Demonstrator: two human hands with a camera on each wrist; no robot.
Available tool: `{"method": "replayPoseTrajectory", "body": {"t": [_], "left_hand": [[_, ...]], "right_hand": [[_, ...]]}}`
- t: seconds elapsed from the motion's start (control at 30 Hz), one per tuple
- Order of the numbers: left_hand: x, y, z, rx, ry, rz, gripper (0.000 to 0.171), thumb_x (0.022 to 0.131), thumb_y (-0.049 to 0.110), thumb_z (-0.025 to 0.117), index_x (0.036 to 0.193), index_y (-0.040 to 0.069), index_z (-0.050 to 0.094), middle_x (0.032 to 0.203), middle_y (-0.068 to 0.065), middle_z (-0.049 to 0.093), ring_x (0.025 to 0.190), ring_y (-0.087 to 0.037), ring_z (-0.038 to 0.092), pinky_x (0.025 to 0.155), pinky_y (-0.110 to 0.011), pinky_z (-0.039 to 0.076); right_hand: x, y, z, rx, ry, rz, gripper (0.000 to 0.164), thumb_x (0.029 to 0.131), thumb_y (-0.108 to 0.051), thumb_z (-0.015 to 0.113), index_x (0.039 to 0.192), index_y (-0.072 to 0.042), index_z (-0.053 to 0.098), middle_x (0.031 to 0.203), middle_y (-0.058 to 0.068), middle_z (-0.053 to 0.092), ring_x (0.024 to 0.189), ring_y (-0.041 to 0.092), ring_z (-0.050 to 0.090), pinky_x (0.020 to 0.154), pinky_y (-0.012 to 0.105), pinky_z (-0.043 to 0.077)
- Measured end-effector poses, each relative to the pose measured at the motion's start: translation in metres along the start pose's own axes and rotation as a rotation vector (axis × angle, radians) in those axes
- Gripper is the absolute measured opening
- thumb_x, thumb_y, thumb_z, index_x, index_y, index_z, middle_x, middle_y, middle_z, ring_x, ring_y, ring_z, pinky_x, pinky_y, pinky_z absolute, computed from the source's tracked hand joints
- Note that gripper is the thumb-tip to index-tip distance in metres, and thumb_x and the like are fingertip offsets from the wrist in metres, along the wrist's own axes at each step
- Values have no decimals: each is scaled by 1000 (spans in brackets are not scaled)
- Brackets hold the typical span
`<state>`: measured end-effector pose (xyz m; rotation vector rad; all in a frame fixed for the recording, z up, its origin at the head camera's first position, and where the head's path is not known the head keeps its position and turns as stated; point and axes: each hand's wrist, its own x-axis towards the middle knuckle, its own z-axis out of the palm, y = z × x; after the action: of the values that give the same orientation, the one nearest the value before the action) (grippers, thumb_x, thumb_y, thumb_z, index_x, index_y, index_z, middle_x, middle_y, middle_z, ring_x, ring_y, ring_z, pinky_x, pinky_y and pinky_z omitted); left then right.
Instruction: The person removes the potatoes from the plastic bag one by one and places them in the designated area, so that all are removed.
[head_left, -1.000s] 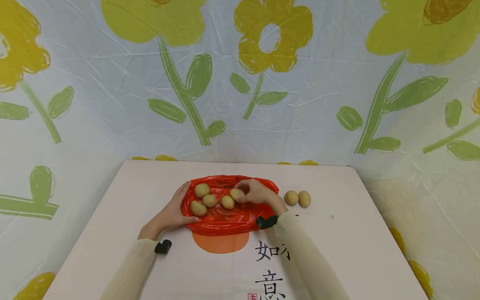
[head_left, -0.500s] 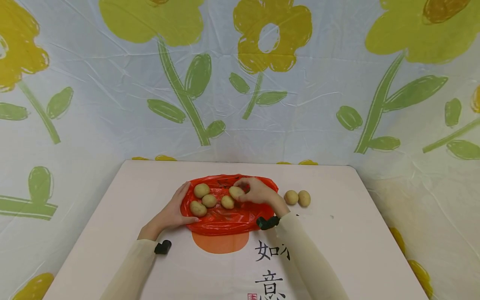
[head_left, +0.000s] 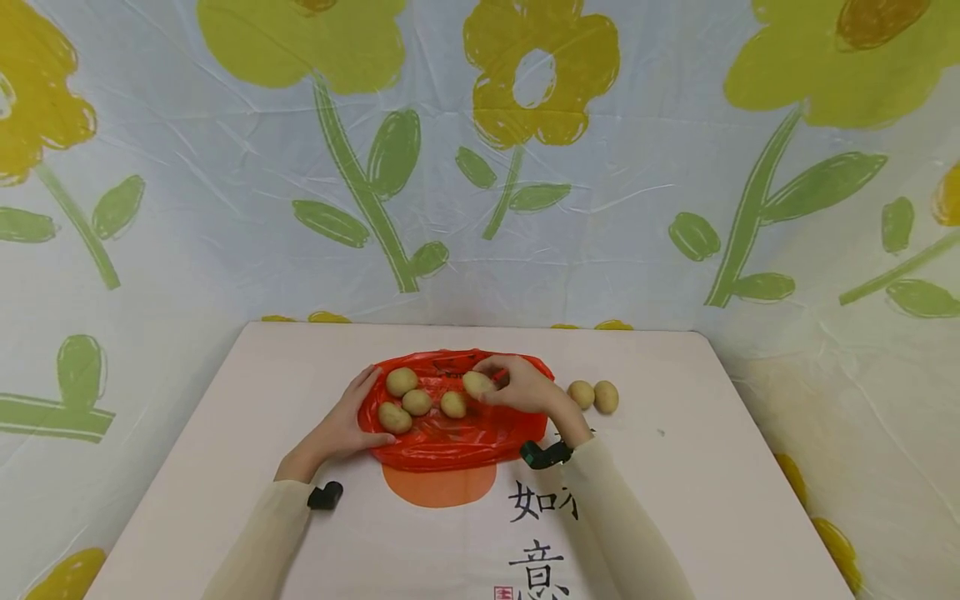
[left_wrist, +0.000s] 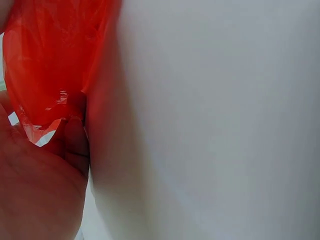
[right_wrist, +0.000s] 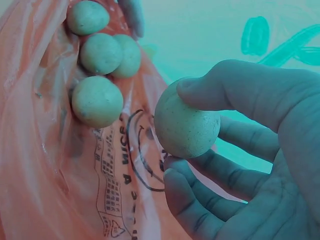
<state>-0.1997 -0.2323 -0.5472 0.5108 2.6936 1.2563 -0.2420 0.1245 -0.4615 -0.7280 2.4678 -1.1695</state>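
A red plastic bag [head_left: 480,429] lies spread on the table with several potatoes [head_left: 417,402] on its left and middle part. My left hand [head_left: 341,429] holds the bag's left side, thumb towards the front and fingers at the back. In the left wrist view that hand [left_wrist: 42,185] has the red film at its fingers, partly hidden. Over the bag's right half, my right hand [head_left: 522,387] pinches a potato [head_left: 478,384] between thumb and fingers. The right wrist view shows this potato [right_wrist: 185,127] close up, apart from the others and above the bag's printed face.
Two more potatoes, a left one [head_left: 581,394] and a right one [head_left: 606,397], sit side by side on the table to the right of the bag. Black characters [head_left: 536,567] and an orange disc [head_left: 442,487] are printed on the tabletop. A flowered cloth [head_left: 442,292] hangs behind.
My right hand has tilted, its wrist shifting slightly right and nearer, and the pinched potato has moved a little away from the potato beside it. My left hand stays at the bag's side.
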Motion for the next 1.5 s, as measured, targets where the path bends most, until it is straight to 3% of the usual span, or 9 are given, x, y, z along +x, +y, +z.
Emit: {"method": "replayPoseTrajectory", "body": {"t": [0.2, 0.63, 0.93, 1.13, 1.33, 1.5], "left_hand": [[-2, -4, 2, -18, 3, -23, 120, 75, 42, 90, 165, 9, 19, 171, -19, 9, 155, -49, 15, 115, -74, 30], [-2, 4, -1, -62, -27, -80, 115, 77, 41, 87, 165, 11, 18, 173, -18, 5, 156, -49, 10, 117, -75, 24], [-4, -3, -1, -72, -33, -87, 112, 79, 42, 86, 165, 11, 21, 173, -19, 5, 156, -50, 10, 117, -75, 23], [-6, -3, 0, -60, -13, -81, 110, 80, 44, 85, 164, 11, 23, 173, -18, 7, 156, -50, 11, 117, -75, 21], [-6, -5, -1, -77, 11, -103, 107, 82, 42, 84, 164, 13, 23, 173, -18, 9, 157, -48, 12, 120, -73, 18], [-6, -6, -2, -97, 20, -110, 106, 81, 42, 84, 165, 18, 24, 173, -15, 11, 157, -46, 13, 121, -72, 18]], "right_hand": [[-13, 5, -2, 25, 29, 6, 41, 89, -15, 75, 130, -13, 68, 129, 7, 68, 106, 26, 68, 92, 37, 59], [-37, -3, -13, 86, 98, 24, 41, 89, -14, 70, 130, -14, 68, 126, 6, 69, 104, 27, 67, 88, 38, 60], [-52, -6, -17, 122, 134, -3, 44, 90, -11, 72, 134, -12, 66, 127, 10, 68, 100, 28, 68, 88, 39, 60], [-65, -5, -21, 126, 189, 20, 44, 90, -15, 74, 133, -15, 67, 129, 8, 68, 102, 28, 67, 85, 35, 59], [-82, -1, -26, 191, 253, 39, 45, 90, -13, 75, 134, -11, 66, 126, 14, 68, 102, 33, 67, 78, 35, 59], [-97, 3, -31, 164, 308, 73, 45, 90, -19, 77, 134, -16, 66, 129, 10, 68, 104, 32, 67, 79, 33, 60]]}}
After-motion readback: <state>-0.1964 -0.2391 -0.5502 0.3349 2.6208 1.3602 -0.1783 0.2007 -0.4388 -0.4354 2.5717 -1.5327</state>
